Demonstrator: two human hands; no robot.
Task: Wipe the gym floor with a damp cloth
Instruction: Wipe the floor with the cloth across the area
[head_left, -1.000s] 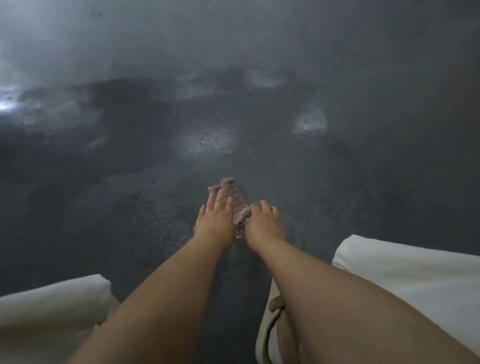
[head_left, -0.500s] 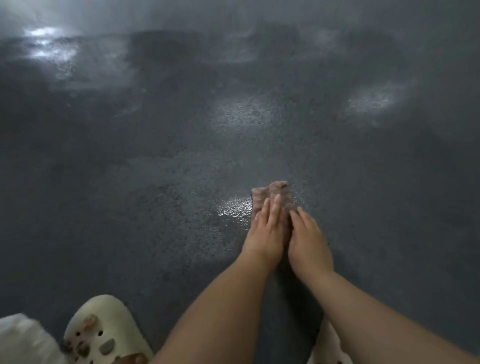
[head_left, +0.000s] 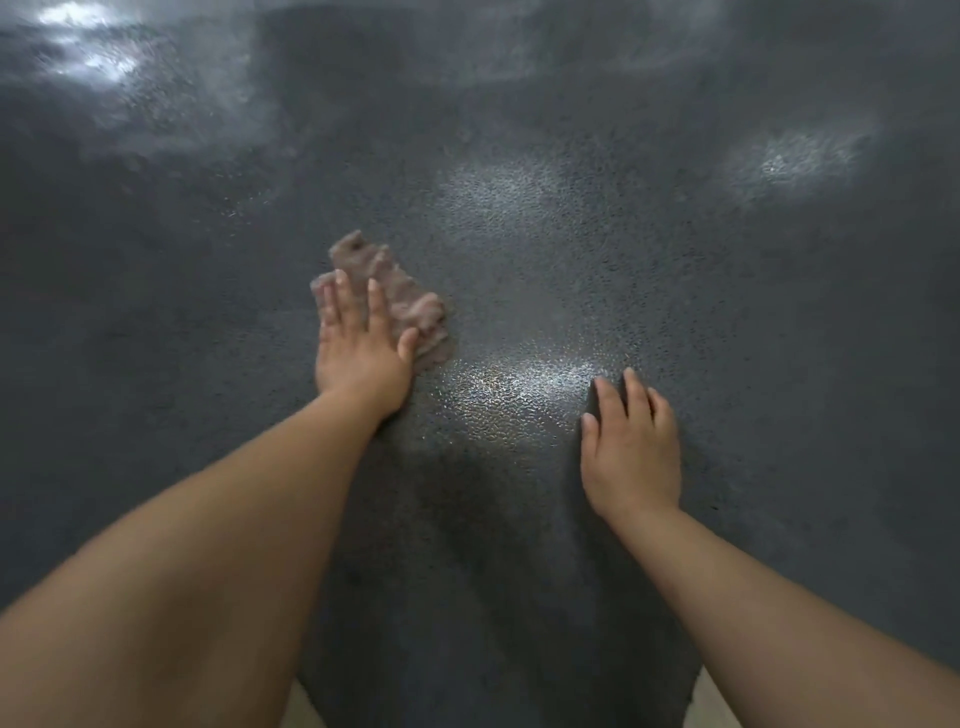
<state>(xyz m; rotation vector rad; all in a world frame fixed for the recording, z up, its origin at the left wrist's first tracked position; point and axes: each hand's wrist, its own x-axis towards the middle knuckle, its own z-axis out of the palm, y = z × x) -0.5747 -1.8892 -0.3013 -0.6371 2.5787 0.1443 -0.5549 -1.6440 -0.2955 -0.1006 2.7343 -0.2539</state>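
The left hand (head_left: 358, 353) lies flat and open on the damp cloth (head_left: 400, 301), fingers spread to press it onto the gym floor (head_left: 675, 291), gripping nothing. The bunched pinkish cloth's long axis runs from beside the thumb up and away to the left. Well right of the cloth, the right hand (head_left: 631, 457) rests open and empty on the floor, likely bracing the body.

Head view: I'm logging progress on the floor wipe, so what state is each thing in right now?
cloth: crumpled, lying on the floor, pinned under the left hand.
left hand: open, flat on the cloth.
right hand: open, empty, apart from the cloth.
floor: dark, textured, glistening between the hands.
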